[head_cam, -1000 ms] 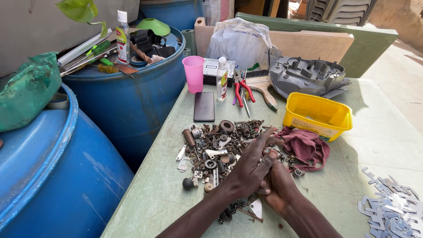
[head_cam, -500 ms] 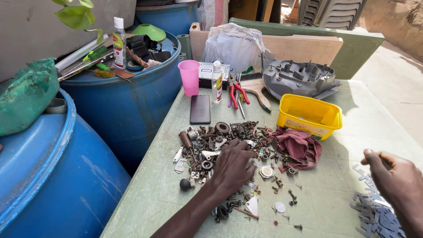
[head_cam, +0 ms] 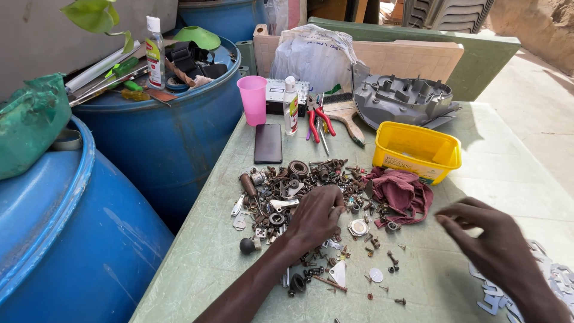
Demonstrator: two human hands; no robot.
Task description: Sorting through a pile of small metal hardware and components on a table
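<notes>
Hands amid scrap pile, table edge near

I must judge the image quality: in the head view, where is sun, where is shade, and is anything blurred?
Head view: the table lies in shade, sunlit at far right; right hand slightly motion-blurred; left hand and metal parts sharp; barrels bend near the left edge.

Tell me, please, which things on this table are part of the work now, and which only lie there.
In use: left hand on the pile of rusty small parts; right hand above flat grey metal pieces.

Lying about: yellow tub, red rag, phone, pink cup, red pliers.
</notes>
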